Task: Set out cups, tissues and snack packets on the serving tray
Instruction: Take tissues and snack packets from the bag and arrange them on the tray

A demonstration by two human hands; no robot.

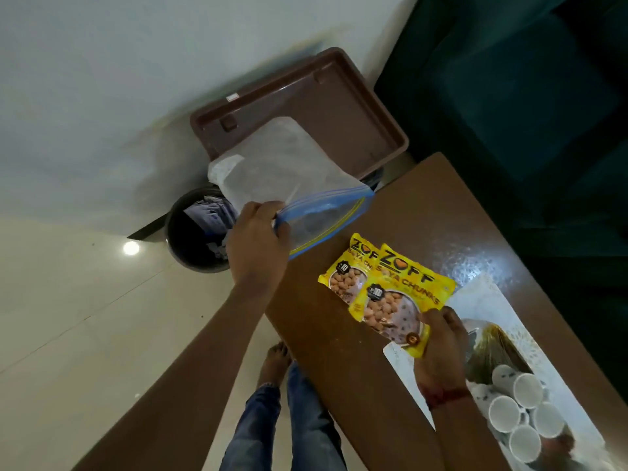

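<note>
My left hand [258, 243] grips the blue zip edge of a clear plastic bag [289, 175], held up over the floor past the table's far left edge. My right hand [441, 348] pinches the lower corner of two overlapping yellow snack packets [390, 283] printed with soya chunks, held just above the brown table [323, 334]. A white patterned serving tray [492, 300] lies at the table's right side. Several white cups [523, 402] stand on its near end. I cannot pick out any tissues.
A brown plastic tray [339, 107] leans against the wall beyond the table. A dark bin [190, 232] with cloth inside stands on the pale tiled floor. A dark green sofa [526, 96] fills the upper right. My legs and bare foot [275, 365] show beside the table.
</note>
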